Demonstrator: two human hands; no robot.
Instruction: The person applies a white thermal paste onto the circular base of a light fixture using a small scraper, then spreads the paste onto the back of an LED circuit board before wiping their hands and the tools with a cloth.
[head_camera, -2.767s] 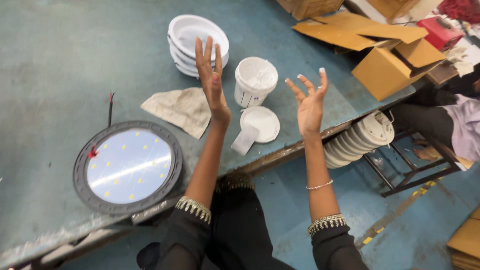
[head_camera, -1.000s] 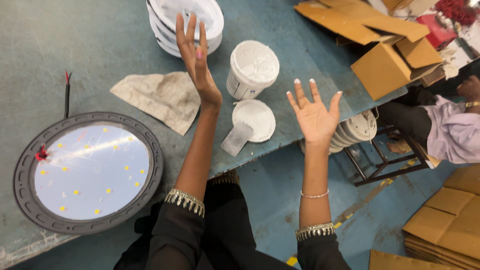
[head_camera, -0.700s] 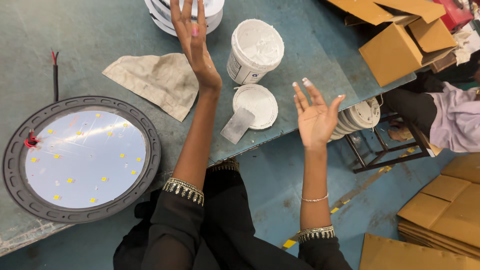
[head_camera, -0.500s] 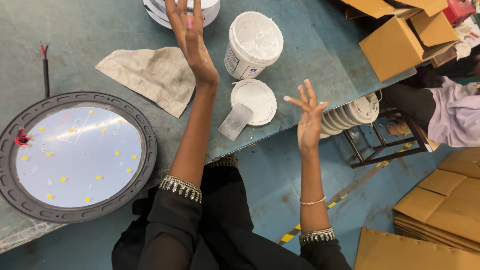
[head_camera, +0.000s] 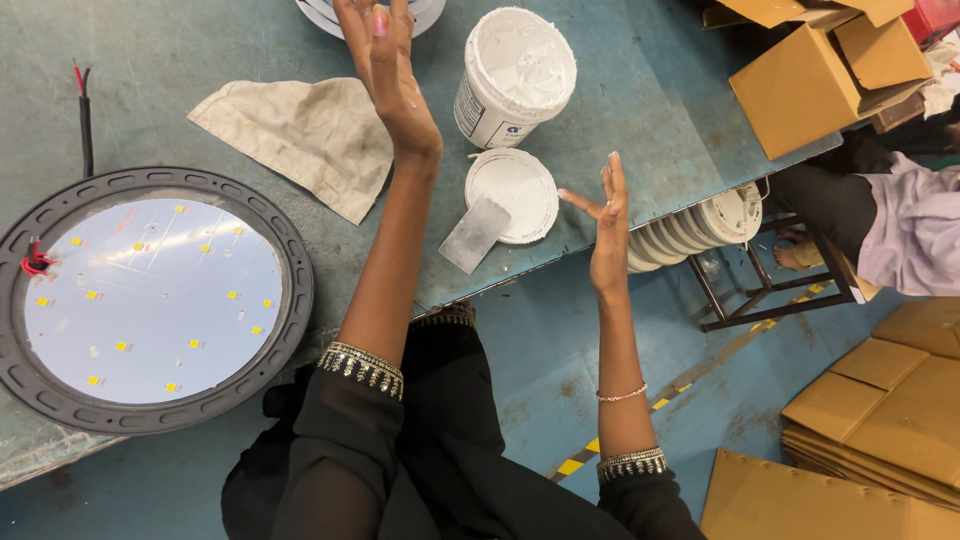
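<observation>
White lid lying flat on teal table, near front edge, with grey flat scraper resting on its lower-left rim, long axis slanting down-left toward table edge. Both between the two raised arms. Right hand just right of lid, over table's front edge, edge-on to camera, fingers spread and straight, gripping nothing. Left hand raised above table farther back, fingers extended upward, palm open, also gripping nothing. Right hand nearer to lid and scraper; lid lies to its left, slightly farther in. Left forearm crossing just left of lid.

Containers: white tub directly behind lid, uncovered, full of thick white paste. Stack of white round housings at top edge behind left hand, contents hidden. Cardboard boxes at far right end of table, flaps open, insides not visible.

Farther out: dirty beige cloth left of left forearm. Round LED panel in dark ring at table's left, red and black wires behind it. Row of white discs on rack below table edge, right of right hand. Another person's sleeve at far right.
</observation>
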